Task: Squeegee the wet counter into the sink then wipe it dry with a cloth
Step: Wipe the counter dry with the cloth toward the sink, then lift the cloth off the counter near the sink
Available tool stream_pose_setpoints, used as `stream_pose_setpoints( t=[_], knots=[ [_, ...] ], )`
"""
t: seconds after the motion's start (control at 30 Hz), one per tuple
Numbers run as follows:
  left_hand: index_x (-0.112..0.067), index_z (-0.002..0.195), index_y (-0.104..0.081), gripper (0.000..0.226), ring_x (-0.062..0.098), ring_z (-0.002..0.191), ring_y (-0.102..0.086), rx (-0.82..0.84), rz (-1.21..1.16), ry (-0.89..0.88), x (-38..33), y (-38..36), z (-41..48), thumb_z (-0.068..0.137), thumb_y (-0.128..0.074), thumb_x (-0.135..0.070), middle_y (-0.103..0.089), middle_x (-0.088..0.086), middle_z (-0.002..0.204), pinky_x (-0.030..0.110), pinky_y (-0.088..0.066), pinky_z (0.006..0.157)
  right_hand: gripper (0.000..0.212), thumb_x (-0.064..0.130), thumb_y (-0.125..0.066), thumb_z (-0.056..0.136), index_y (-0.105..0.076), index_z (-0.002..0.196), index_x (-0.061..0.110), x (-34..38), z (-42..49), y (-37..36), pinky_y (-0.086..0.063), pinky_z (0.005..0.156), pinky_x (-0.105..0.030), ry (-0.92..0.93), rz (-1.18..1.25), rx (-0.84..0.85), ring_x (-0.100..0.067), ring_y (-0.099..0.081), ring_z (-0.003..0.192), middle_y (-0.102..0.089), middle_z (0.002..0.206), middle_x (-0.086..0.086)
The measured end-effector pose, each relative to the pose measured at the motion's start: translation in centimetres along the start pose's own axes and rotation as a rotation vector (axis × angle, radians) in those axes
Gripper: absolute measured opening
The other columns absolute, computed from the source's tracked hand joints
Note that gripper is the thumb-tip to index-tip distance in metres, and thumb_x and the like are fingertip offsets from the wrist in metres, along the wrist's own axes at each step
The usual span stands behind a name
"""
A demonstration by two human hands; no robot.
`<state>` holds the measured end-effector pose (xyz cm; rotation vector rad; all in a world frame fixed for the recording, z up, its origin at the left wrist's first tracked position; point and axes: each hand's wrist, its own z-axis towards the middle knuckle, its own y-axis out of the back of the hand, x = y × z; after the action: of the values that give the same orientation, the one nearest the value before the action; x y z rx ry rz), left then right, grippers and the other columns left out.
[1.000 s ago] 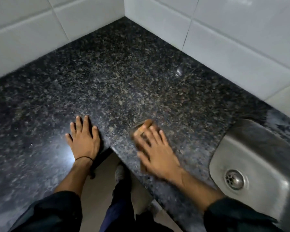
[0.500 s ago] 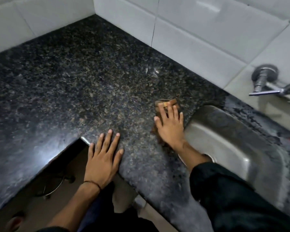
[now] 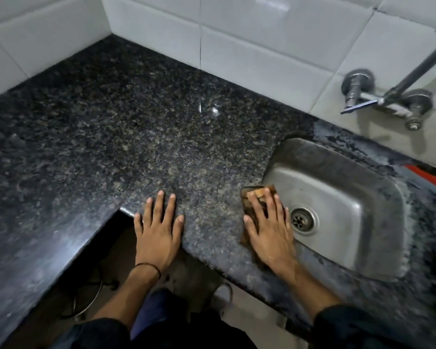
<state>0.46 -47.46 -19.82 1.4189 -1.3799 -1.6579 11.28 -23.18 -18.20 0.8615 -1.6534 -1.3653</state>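
A dark speckled granite counter [image 3: 141,137] fills the corner. The steel sink [image 3: 358,197] is set into it at the right. My right hand [image 3: 269,227] lies flat on a brown cloth [image 3: 256,193], pressing it down at the sink's left rim; the cloth shows past my fingertips and along my palm's left side. My left hand [image 3: 159,227] rests flat on the counter's inner corner, fingers spread, holding nothing. No squeegee is in sight.
White wall tiles [image 3: 237,34] back the counter on two sides. A metal tap [image 3: 378,99] with a long pipe juts from the wall above the sink. An orange-red object [image 3: 431,176] lies at the far right edge. The counter's front edge cuts inward below my left hand.
My right hand has slid the cloth toward me along the sink's left rim. My left hand stays planted at the inner corner. The camera has shifted, so more of the tap shows.
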Motion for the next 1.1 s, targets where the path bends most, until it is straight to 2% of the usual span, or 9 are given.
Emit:
stream_pose_setpoints(
  t=[0.1,0.27,0.4,0.5,0.57,0.73,0.83,0.93,1.1],
  knots=[
    [-0.036,0.155,-0.011,0.063,0.019,0.152,0.006,0.004,-0.002,-0.012,0.1,-0.2,0.0,0.097,-0.013,-0.058,0.000,-0.009,0.165,0.050,-0.004,0.120,0.063,0.053,-0.028,0.096,-0.025,0.154,0.029,4.0,-2.3,-1.2,-0.017,0.119,-0.050,-0.145,0.033,-0.089,-0.028,-0.023,0.148,-0.029,0.160,-0.006],
    [-0.034,0.156,-0.009,0.060,0.020,0.151,0.010,0.044,-0.050,-0.025,0.5,0.4,-0.1,0.100,-0.016,-0.056,0.005,-0.008,0.165,0.052,0.001,0.121,0.063,0.059,-0.023,0.096,-0.004,0.154,0.042,5.2,-7.2,-1.6,0.002,0.120,-0.040,0.079,0.008,0.013,-0.018,-0.003,0.152,-0.009,0.164,0.007],
    [-0.025,0.157,-0.013,0.060,0.028,0.152,0.006,0.062,-0.051,-0.023,-0.6,0.8,-0.2,0.102,-0.021,-0.047,0.001,0.001,0.165,0.056,-0.001,0.119,0.062,0.061,-0.022,0.096,0.002,0.152,0.046,3.9,-8.4,-1.5,0.006,0.121,-0.039,-0.021,0.031,0.011,-0.015,0.007,0.151,0.002,0.164,0.009],
    [-0.017,0.151,-0.030,0.056,0.034,0.149,-0.011,0.041,-0.088,-0.018,-1.7,2.2,-0.4,0.098,-0.041,-0.034,-0.018,0.010,0.162,0.058,-0.010,0.118,0.059,0.055,-0.026,0.099,-0.003,0.152,0.045,5.1,-8.8,-1.8,-0.009,0.120,-0.044,-0.115,0.051,-0.062,-0.017,-0.004,0.151,-0.006,0.164,0.007],
    [-0.012,0.142,-0.043,0.050,0.031,0.144,-0.026,-0.006,-0.182,-0.055,-2.6,2.9,-0.8,0.094,-0.048,-0.025,-0.033,0.012,0.156,0.054,-0.019,0.117,0.053,0.047,-0.031,0.099,-0.020,0.151,0.044,5.6,-8.4,-1.3,-0.026,0.113,-0.049,-0.117,0.025,-0.109,-0.022,-0.021,0.146,-0.022,0.160,0.004],
    [-0.012,0.115,-0.061,0.027,0.028,0.121,-0.051,-0.019,-0.389,-0.294,-4.7,2.4,-3.0,0.090,-0.051,-0.012,-0.059,0.008,0.127,0.042,-0.041,0.102,0.050,0.015,-0.048,0.086,-0.052,0.134,0.029,5.7,-7.0,-0.3,-0.047,0.093,-0.046,-0.099,0.048,-0.211,-0.030,-0.046,0.109,-0.050,0.135,-0.004],
    [-0.010,0.106,-0.066,0.022,0.028,0.103,-0.059,0.041,-0.454,-0.384,-5.8,1.4,-3.9,0.089,-0.052,-0.008,-0.067,0.009,0.107,0.042,-0.046,0.095,0.041,0.006,-0.049,0.085,-0.065,0.120,0.020,4.6,-7.2,0.1,-0.045,0.095,-0.035,-0.190,0.320,-0.372,-0.030,-0.055,0.103,-0.061,0.118,-0.007],
    [-0.009,0.103,-0.068,0.020,0.027,0.099,-0.061,0.114,-0.464,-0.461,-7.2,0.6,-4.3,0.090,-0.053,-0.008,-0.069,0.009,0.101,0.037,-0.047,0.088,0.033,-0.001,-0.053,0.089,-0.072,0.112,0.013,2.0,-8.3,2.0,-0.041,0.087,-0.007,-0.474,0.756,-0.436,-0.016,-0.060,0.101,-0.068,0.110,-0.001],
    [-0.007,0.101,-0.071,0.022,0.030,0.097,-0.064,0.169,-0.461,-0.548,-12.6,-1.3,-4.2,0.087,-0.054,-0.009,-0.071,0.012,0.101,0.037,-0.048,0.087,0.030,-0.003,-0.045,0.094,-0.069,0.109,0.004,-5.3,-12.1,6.5,-0.053,0.056,-0.027,-0.776,1.464,-0.506,-0.022,-0.062,0.060,-0.068,0.078,-0.015]
  ],
)
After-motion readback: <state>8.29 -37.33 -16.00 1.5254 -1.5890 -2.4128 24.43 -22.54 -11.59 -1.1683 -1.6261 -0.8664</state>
